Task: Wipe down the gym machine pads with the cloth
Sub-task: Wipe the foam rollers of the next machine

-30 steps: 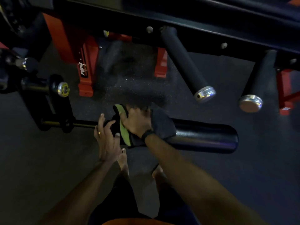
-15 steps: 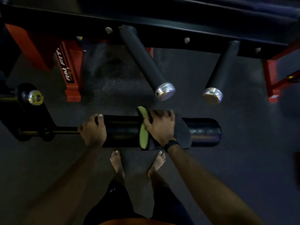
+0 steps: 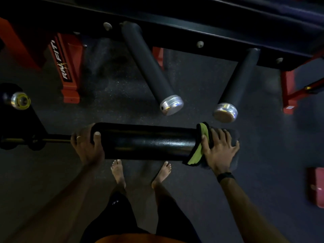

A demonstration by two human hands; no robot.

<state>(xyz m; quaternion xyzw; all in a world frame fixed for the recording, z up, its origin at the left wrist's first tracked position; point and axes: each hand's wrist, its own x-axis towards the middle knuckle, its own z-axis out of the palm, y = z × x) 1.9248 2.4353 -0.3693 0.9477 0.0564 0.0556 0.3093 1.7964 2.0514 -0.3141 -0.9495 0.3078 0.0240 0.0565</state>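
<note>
Dim rubber gym floor point(image 3: 192, 81) below; left hand point(image 3: 87, 146) grips roller pad point(image 3: 145, 141) end to steady it, right hand point(image 3: 219, 151) presses cloth point(image 3: 199, 151) flat, fingers spread, wiping.

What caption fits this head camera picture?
Right hand presses cloth on roller pad; left hand grips its end.

dark speckled floor point(image 3: 201, 88); bare feet point(image 3: 119, 172) standing.
</note>
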